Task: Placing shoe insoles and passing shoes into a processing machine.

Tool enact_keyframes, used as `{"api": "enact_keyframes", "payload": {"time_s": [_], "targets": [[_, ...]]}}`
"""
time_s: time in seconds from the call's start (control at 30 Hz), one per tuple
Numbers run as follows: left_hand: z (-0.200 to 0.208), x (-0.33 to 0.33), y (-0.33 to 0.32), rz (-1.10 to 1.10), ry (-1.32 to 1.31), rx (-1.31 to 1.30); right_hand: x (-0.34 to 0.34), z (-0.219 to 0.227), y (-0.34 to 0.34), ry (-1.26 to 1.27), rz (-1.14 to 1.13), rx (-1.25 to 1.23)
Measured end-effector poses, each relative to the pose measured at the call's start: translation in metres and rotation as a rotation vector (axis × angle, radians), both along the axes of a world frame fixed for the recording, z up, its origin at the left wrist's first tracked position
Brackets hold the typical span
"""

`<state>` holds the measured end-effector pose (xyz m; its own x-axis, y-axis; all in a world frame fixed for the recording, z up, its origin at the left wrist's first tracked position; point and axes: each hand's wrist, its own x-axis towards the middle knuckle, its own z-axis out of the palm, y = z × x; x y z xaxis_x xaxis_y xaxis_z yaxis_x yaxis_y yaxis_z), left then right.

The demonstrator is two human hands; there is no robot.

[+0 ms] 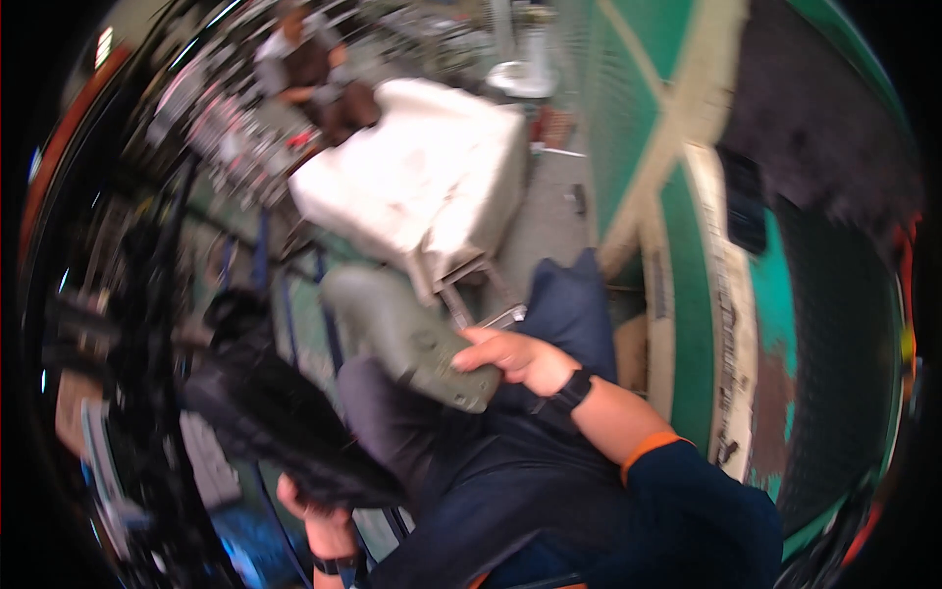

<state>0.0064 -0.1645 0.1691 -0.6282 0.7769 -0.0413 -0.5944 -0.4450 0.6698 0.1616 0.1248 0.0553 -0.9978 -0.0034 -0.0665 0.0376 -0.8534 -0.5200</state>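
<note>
My right hand point(520, 361) is closed around the heel end of an olive-green shoe last point(397, 329), with the thumb lying on top near some small holes. The last's rounded toe points up and to the left, over my legs. At the lower left, my left hand point(312, 503) grips a black shoe point(285, 417) from below. Most of its fingers are hidden under the shoe. The shoe's far end is blurred against dark things behind it. Last and shoe are apart, side by side.
Ahead stands a block draped in a pale cloth point(422, 162) on metal legs. Another person point(304, 74) sits beyond it, by racks with blurred items. A green panel with a cream frame point(677, 196) runs along my right. Dark racking point(147, 324) is at my left.
</note>
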Motion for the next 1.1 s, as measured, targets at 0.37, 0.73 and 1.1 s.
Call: {"api": "enact_keyframes", "payload": {"time_s": [0.37,0.73,1.1], "targets": [[-0.016,0.020,-0.074,0.470,0.751,-0.591,-0.143,0.059,-0.044,-0.221,-0.072,0.265],[0.040,0.003,-0.066,0.047,0.608,-1.174,-0.136,0.040,-0.151,-0.026,0.541,0.548],[-0.068,-0.113,-0.197,0.158,0.932,-1.650,-0.146,0.139,-0.096,0.170,0.475,0.828]]}}
